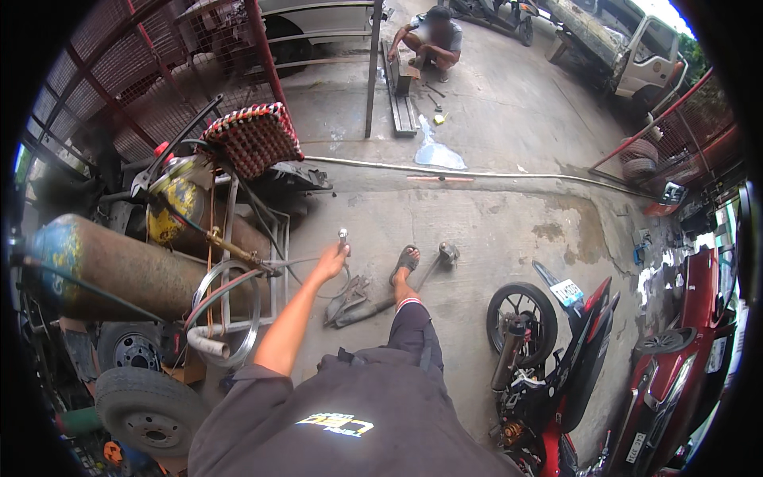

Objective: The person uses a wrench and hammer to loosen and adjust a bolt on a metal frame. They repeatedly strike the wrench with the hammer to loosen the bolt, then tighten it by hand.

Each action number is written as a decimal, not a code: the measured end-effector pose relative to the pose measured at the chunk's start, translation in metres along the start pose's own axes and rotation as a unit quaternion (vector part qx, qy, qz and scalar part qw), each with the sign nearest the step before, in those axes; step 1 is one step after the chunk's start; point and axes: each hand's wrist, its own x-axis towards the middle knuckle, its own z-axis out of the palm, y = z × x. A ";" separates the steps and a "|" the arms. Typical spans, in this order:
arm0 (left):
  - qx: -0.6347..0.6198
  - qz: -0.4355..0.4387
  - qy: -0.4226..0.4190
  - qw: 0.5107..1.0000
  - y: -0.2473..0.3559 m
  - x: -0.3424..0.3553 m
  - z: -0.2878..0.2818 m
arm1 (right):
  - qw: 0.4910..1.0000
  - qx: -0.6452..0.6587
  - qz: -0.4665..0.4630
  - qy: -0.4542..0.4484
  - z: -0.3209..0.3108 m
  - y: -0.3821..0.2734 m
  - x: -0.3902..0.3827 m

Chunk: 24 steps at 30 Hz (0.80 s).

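Observation:
My left hand (332, 258) is closed on a small silver metal tool (342, 235), held out left of my sandalled foot (404, 262). Beside it are rusty gas cylinders (119, 270) on a metal cart, with hoses, a brass fitting and a coil of clear hose (205, 286). Below the hand lie dark scrap pieces (346, 302) and a pipe on the concrete. A hammer-like tool with a dark head (447, 254) lies right of my foot. My right hand is out of view.
Motorcycle (572, 358) at right, red car (668, 381) beyond it. Person (439, 44) squats ahead by metal channels (404, 111). Hose (509, 174) crosses the concrete. Truck (636, 48) upper right. Woven mat (250, 135) and mesh panels left. Tires (155, 413) lower left.

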 end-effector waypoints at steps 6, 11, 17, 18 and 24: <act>0.187 -0.341 -0.056 0.920 -0.127 0.082 0.013 | 0.993 -0.104 0.041 -0.043 -0.118 -0.199 0.116; 0.010 -0.503 -0.121 0.856 -0.110 0.078 0.001 | 0.960 -0.258 -0.039 0.100 -0.274 -0.441 0.157; 0.008 -0.547 -0.131 0.827 -0.111 0.170 -0.016 | 0.955 -0.003 -0.201 0.220 -0.400 -0.678 0.255; -0.021 -0.572 -0.109 0.813 -0.113 0.199 -0.020 | 0.945 0.055 -0.224 0.232 -0.404 -0.722 0.250; 0.060 -0.498 -0.018 0.865 -0.086 0.485 -0.056 | 0.823 0.152 -0.337 0.432 -0.374 -0.907 0.245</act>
